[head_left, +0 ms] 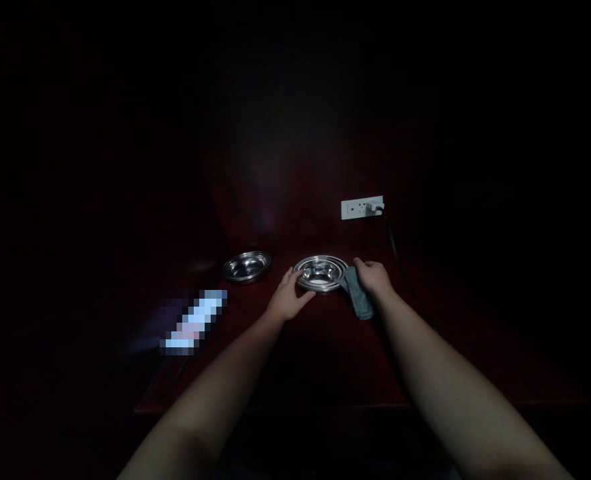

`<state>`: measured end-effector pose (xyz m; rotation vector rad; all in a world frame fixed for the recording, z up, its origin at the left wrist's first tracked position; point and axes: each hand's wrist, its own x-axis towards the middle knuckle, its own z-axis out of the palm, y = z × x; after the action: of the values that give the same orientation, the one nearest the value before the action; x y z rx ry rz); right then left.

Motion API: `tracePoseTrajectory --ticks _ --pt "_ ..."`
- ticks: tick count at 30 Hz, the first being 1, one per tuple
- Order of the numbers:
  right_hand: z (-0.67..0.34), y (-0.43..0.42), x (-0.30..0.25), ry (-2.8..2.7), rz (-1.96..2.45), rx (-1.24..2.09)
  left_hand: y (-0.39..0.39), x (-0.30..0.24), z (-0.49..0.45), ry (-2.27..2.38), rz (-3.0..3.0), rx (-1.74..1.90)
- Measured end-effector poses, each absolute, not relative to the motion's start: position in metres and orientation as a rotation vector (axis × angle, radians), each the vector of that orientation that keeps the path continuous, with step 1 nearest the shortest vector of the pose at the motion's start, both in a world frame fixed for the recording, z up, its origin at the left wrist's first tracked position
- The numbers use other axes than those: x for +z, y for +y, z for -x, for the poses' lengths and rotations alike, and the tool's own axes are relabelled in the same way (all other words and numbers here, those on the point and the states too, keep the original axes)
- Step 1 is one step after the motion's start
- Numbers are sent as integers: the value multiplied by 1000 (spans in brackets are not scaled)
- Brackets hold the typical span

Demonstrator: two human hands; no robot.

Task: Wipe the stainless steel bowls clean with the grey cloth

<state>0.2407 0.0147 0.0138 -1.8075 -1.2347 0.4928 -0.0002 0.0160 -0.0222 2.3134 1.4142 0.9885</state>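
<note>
A stack of shiny steel plates (321, 272) sits on a dark red table (300, 360) in a dim room. My left hand (289, 297) grips the near left rim of the stack, fingers curled over the edge. My right hand (374, 276) rests at the stack's right side, closed on a grey cloth (359, 300) that hangs down toward me beneath the hand. A single steel plate (246, 265) lies apart on the table to the left of the stack.
A white wall socket (362, 207) with a plug and a dark cable (392, 247) sits on the back panel above the plates. A blurred bright object (194, 323) lies at the table's left. The surroundings are dark.
</note>
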Motion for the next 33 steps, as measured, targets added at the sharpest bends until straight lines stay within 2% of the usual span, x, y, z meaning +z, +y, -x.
tracePoseTrajectory --ticks 10,19,33 --pt "-245 14 9 -1159 1867 518 35 -20 -31 1506 -2320 960" --pt "-227 9 9 -1391 1888 572 56 -17 -57 1594 -2307 930" --pt "-204 -22 23 -2072 2129 387 66 -13 -64 1569 -2338 1047"
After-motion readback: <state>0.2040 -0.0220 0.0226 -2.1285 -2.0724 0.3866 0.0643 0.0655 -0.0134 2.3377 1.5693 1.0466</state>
